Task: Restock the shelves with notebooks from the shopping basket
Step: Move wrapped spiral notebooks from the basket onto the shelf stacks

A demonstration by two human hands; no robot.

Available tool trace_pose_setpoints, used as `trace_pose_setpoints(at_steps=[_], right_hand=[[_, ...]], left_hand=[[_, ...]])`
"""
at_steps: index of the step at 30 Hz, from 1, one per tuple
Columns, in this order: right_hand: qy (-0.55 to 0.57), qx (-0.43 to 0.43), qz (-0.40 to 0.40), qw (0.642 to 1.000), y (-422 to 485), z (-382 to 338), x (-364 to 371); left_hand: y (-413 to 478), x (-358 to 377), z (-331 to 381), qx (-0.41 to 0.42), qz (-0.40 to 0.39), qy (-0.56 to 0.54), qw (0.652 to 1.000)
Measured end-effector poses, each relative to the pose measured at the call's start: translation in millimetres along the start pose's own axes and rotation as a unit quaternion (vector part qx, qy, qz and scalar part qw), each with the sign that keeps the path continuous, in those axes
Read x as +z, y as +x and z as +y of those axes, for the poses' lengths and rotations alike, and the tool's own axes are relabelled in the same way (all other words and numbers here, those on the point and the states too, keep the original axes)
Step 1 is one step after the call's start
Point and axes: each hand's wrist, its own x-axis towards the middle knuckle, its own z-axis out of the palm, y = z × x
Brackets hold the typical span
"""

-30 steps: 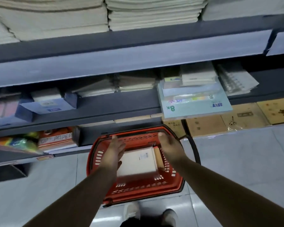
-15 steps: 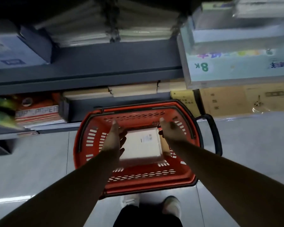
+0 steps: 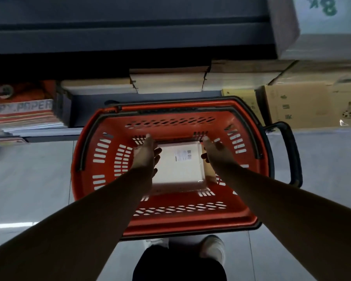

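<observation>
Both hands are down inside the red shopping basket [image 3: 190,224], which sits on the floor tight against the bottom shelf [image 3: 109,37]. The target is the white wrapped notebook pack [image 3: 180,165], lying flat on the basket bottom, roughly centred, label side up. The left hand [image 3: 146,157] is on its left edge and the right hand [image 3: 216,156] on its right edge, so the pack sits directly between the palms, with both about equally close. The index fingers run straight toward the basket's far wall. The other fingers look loosely bent against the pack's sides, but it's blurred, so I can't tell if either hand has actually clamped on. The pack reads near-square from here and I can't call the long axis. Its edges line up with the basket walls and the arms run parallel to its side edges. A brown edge shows just past its right side under the right hand, maybe another notebook, unclear. My read is that the next move is a two-handed squeeze and straight lift, clearing the rim and the black handle [image 3: 290,153] on the right. The pale notebook stacks [image 3: 166,82] on the low shelf just beyond the far rim look like the likely drop spot. The wrap looks slick, so it could slip.
</observation>
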Motion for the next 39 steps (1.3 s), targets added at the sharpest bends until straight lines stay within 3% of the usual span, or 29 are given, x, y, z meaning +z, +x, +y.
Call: trace_pose_setpoints(at_steps=[5,18,23,27,33,39], right_hand=[[0.002,0.008,0.022,1.0,17,27,13],[-0.07,0.063,-0.041,0.995,71,86,40],[-0.064,0.129,-0.101,0.985,88,103,46],[-0.082,0.152,-0.087,0.981,99,110,60],[-0.014,0.191,-0.096,0.977,106,114,67],[0.057,0.209,-0.048,0.975,115,113,74]], left_hand=[[27,-1,-13,-0.002,-0.018,0.011,1.0],[105,7,-61,0.002,-0.048,0.11,0.993],[118,12,-79,0.025,-0.081,0.252,0.964],[121,14,-87,0.073,-0.121,0.315,0.939],[127,18,-92,0.08,-0.162,0.355,0.917],[134,13,-98,0.075,-0.155,0.369,0.913]])
